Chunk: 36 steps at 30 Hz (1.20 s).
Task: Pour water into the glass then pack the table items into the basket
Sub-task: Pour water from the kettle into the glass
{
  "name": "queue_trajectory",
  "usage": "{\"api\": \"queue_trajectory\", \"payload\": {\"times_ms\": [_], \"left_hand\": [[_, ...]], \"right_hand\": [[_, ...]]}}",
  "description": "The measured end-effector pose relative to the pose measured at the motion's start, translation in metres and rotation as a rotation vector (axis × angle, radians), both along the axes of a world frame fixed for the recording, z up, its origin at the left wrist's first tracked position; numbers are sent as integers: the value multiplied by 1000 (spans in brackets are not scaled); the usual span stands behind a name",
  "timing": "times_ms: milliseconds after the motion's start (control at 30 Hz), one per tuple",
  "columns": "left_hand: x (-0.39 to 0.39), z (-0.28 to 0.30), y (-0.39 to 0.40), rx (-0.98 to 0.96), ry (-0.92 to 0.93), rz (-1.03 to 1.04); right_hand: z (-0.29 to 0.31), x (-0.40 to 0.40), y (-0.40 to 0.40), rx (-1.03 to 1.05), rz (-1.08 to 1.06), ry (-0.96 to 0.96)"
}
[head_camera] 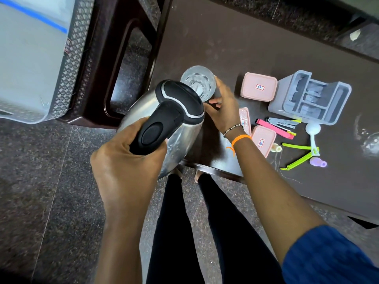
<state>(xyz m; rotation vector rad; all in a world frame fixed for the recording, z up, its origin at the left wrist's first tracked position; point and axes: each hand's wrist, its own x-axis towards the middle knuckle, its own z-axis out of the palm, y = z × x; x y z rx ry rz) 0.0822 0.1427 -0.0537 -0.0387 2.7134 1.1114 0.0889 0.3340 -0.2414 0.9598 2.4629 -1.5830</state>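
Observation:
My left hand point(125, 158) grips the black handle of a steel kettle point(176, 128), which is tilted with its spout at the rim of a clear glass point(198, 82). Water shows inside the glass. My right hand point(222, 105) holds the glass by its side on the dark table point(225, 46). To the right lie a pink lidded box point(258, 87), a second pink box point(262, 141), a narrow pink case point(245, 119), a grey divided basket point(309, 97), a pink clip point(274, 129), green clips point(297, 152), a white spoon point(312, 133) and a small purple piece point(318, 161).
A dark brown plastic stool point(127, 58) stands left of the table, with a grey patterned bin point(41, 58) beyond it. A nail clipper point(282, 121) lies beside the pink clip. White smears mark the table at the right. My legs stand at the table's near edge.

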Motion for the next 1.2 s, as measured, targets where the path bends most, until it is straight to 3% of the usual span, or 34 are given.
{"api": "queue_trajectory", "payload": {"times_ms": [1200], "left_hand": [[5, 2, 6, 87, -31, 71]], "right_hand": [[-1, 1, 2, -85, -4, 70]]}}
